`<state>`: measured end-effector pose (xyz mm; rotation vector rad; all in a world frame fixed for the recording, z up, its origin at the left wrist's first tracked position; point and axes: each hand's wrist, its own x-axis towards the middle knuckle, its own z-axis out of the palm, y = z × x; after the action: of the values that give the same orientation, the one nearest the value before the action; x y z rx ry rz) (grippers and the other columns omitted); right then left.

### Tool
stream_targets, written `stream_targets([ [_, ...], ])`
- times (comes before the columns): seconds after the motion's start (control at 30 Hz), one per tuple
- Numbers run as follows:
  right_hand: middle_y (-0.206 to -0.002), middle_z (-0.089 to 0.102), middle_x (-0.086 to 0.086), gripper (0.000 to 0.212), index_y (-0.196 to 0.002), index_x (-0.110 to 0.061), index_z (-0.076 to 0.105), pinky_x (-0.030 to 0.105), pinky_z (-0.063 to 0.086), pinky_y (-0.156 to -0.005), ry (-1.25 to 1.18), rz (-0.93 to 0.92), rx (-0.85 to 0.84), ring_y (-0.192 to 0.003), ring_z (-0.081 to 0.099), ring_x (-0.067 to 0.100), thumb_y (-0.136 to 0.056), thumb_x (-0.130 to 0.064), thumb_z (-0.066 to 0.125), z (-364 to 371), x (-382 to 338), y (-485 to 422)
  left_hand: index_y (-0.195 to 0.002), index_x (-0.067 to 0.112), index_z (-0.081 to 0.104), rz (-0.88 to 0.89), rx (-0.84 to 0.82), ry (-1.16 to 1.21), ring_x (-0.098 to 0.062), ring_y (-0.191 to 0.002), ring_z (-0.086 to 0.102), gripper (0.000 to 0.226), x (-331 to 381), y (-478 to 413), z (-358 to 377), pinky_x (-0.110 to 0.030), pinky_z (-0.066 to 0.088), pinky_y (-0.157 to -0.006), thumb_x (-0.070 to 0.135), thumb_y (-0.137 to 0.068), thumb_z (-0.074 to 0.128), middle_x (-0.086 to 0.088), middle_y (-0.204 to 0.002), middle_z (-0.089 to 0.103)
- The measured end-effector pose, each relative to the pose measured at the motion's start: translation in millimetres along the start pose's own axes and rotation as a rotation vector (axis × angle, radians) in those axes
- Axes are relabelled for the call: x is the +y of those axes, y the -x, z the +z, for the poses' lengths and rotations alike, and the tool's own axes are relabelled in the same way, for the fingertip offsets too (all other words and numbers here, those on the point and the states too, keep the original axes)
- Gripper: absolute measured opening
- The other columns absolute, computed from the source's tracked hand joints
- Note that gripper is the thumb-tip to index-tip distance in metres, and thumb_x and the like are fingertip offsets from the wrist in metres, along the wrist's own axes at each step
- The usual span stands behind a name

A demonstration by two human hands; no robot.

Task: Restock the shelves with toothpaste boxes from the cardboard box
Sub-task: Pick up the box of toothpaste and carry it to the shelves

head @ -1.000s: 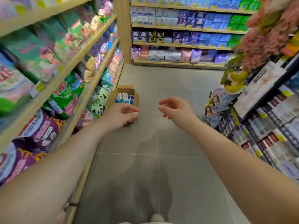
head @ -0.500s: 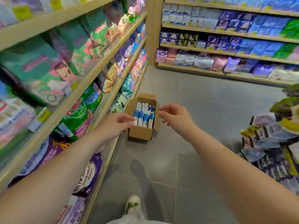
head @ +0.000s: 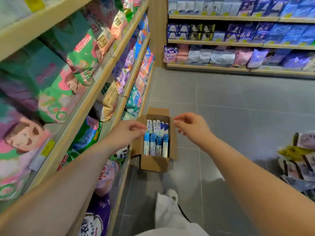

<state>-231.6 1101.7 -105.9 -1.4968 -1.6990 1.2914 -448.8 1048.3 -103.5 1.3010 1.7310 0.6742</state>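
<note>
An open cardboard box stood on the grey tiled floor, its flaps folded outward. Inside it, blue-and-white toothpaste boxes were packed upright in rows, filling the box from wall to wall.

The left hand hung over the box's left wall, fingers loosely curled, thumb and forefinger close together just beside the nearest toothpaste boxes. It gripped nothing that could be seen; whether the fingertips touched a carton could not be told. The right hand hovered just past the box's right flap, fingers likewise relaxed and lightly bent, holding nothing.

Directly left of the box ran a wooden shelf unit, its base touching or nearly touching the box's left side. Its tiers carried large soft bags in green, pink and purple. Beyond the box, across the aisle, another run of shelves held blue, purple and pink packs. Well to the right of the box lay a loose heap of packets. On the near side of the box, a white shoe and a pale trouser leg showed on the floor.
</note>
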Motion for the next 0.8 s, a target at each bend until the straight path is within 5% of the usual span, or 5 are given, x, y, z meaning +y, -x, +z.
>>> stream_targets([
  [0.23,-0.095,0.067,0.011,0.002,-0.089,-0.025,0.060,0.032,0.051,-0.071,0.087,0.015,-0.074,-0.082,0.063,0.021,-0.088,-0.023,0.061,1,-9,-128,-0.085,0.039,0.066,-0.021,-0.025,-0.014,-0.005,-0.081,0.061,0.010,5,-111,-24,-0.026,0.045,-0.074,0.029,-0.086,0.064,0.014,-0.085,0.067],
  [0.4,-0.087,0.064,0.012,0.010,-0.083,-0.029,0.059,0.028,0.047,-0.063,0.030,0.105,-0.093,-0.072,0.057,0.019,-0.088,-0.021,0.061,16,-5,-191,-0.089,0.039,0.066,-0.080,-0.074,-0.044,-0.010,-0.091,0.062,0.010,-11,-184,-42,-0.032,0.048,-0.086,0.030,-0.085,0.065,0.013,-0.093,0.067],
  [0.53,-0.084,0.063,0.009,0.010,-0.082,-0.027,0.060,0.031,0.046,-0.064,-0.006,0.228,0.021,-0.072,0.057,0.021,-0.086,-0.019,0.063,29,21,-242,-0.100,0.035,0.067,-0.096,-0.197,-0.104,-0.009,-0.096,0.060,0.014,-24,-250,-46,-0.038,0.048,-0.094,0.034,-0.087,0.063,0.012,-0.101,0.066],
  [0.8,-0.084,0.065,0.011,0.006,-0.091,-0.017,0.063,0.036,0.050,-0.073,-0.065,0.381,0.107,-0.069,0.057,0.020,-0.085,-0.017,0.062,65,86,-310,-0.098,0.031,0.067,-0.141,-0.308,-0.083,-0.008,-0.085,0.061,0.012,-69,-343,-23,-0.024,0.044,-0.074,0.027,-0.088,0.062,0.008,-0.095,0.068],
])
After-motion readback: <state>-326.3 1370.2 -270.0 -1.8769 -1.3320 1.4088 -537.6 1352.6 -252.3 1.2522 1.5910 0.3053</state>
